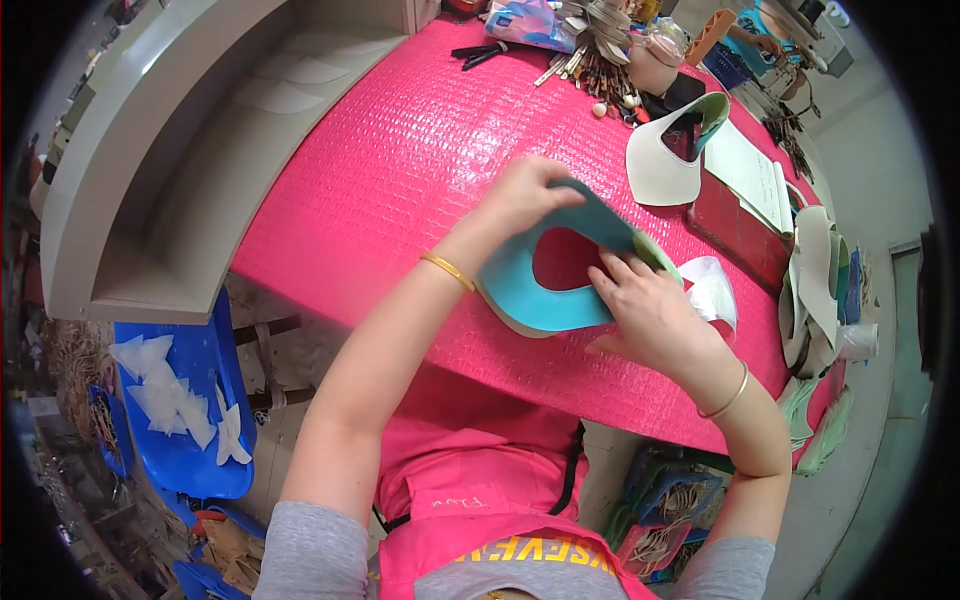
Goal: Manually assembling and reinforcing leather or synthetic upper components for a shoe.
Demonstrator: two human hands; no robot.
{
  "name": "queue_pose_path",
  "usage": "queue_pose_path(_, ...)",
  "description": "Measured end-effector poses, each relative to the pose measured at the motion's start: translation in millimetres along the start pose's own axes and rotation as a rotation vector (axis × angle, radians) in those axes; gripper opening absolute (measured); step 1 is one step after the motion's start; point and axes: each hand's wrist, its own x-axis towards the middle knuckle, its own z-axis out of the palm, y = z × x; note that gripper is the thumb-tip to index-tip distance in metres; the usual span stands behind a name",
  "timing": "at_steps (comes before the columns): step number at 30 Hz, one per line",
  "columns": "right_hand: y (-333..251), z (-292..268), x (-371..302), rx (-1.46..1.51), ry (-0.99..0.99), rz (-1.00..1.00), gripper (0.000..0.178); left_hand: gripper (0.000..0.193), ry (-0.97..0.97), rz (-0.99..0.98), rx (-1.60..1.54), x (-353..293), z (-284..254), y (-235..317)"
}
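Note:
A shoe upper [553,312] with a teal inner face and pale edge is held over the pink table, bent into a loop around an opening. My left hand [527,197] pinches its far end between thumb and fingers. On the near right side, my right hand [650,312] grips it, fingertips at the opening's edge beside a pale green part [652,250]. The right thumb is partly hidden. Just right of that hand lies a white curved piece [712,292]. Farther back, a white shoe upper [665,160] with green lining stands on the table.
The pink textured table [380,170] borders a grey shelf unit [160,150] on the left. A notepad [748,175] lies on a red box. Stacked uppers [815,280] sit at the right edge; brushes [600,60] crowd the back. Below left is a blue stool [190,440] with white pieces.

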Motion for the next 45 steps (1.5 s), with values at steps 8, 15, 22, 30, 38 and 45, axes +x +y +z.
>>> queue_pose_path(8, 19, -5, 15, 0.370, 0.140, -0.034, 0.046, 0.029, 0.537, 0.175, 0.243, -22, 4, 21)
queue_pose_path(15, 11, -27, 67, 1.507, -0.007, 0.142, 0.052, 0.032, 0.382, 0.037, -0.010, -107, 60, 61)
queue_pose_path(22, 23, 31, 5, -0.051, 0.184, -0.081, 0.039, 0.020, 0.385, 0.080, 0.062, -97, 66, 38)
queue_pose_path(30, 31, 29, 3, -0.160, 0.358, -0.079, 0.016, 0.016, 0.462, 0.040, 0.273, -93, 73, 40)
queue_pose_path(38, 57, 35, 16, -0.163, 0.600, -0.092, 0.007, 0.016, 0.309, 0.210, 0.704, -57, 33, 50)
queue_pose_path(45, 61, 60, 40, -0.158, 0.963, 0.013, 0.014, 0.006, 0.106, 0.940, 1.274, -20, -2, 49)
